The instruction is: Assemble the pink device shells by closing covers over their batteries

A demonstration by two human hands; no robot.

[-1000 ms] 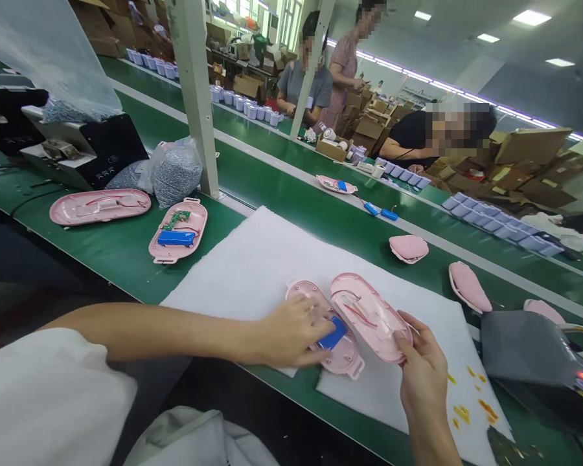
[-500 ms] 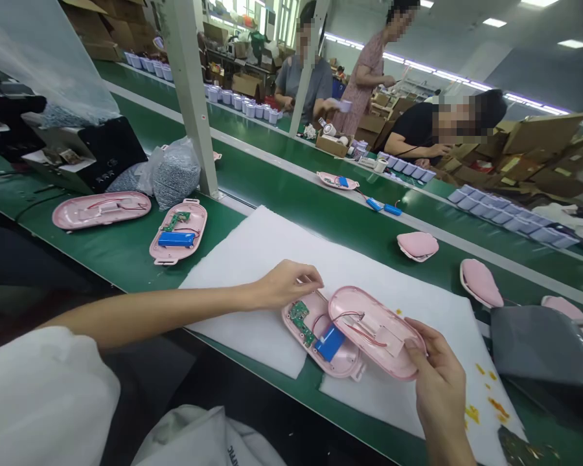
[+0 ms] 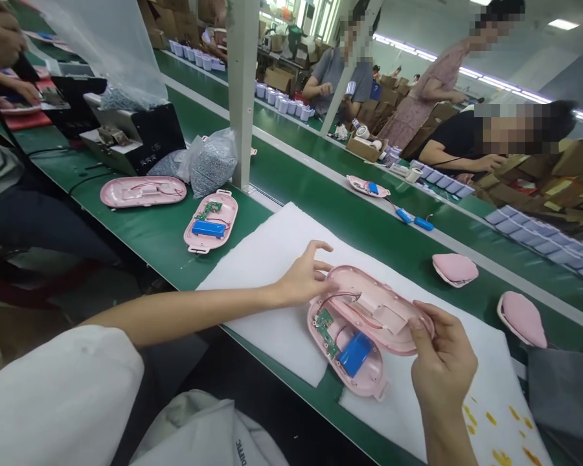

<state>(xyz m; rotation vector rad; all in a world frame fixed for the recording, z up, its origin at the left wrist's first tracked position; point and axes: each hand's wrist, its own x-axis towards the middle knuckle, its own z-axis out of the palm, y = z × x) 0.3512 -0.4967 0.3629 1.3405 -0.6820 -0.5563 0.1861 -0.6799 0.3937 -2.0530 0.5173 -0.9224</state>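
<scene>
My right hand (image 3: 442, 356) grips the right end of a pink plastic half-shell (image 3: 393, 310), thumb on its inner face. Thin red wires run across the inside of that shell. Beneath and in front of it lies a second pink half-shell (image 3: 369, 386), holding a green circuit board (image 3: 326, 333) and a blue battery pack (image 3: 354, 354). My left hand (image 3: 304, 275) is at the upper shell's left end with its fingers curved and apart; whether a fingertip touches the rim I cannot tell.
White foam sheet (image 3: 272, 259) covers the green bench. Left are another shell with a battery (image 3: 208, 228), an empty-looking shell (image 3: 143, 192), a bag of screws (image 3: 214, 165) and a metal post (image 3: 241, 97). Closed pink cases (image 3: 455, 268) and a grey object (image 3: 563, 388) stand right. Co-workers sit opposite.
The held shell has shifted up and turned over the far side of the lower shell, uncovering more of its battery. My left hand's fingers have spread from a pinch. The view has swung left.
</scene>
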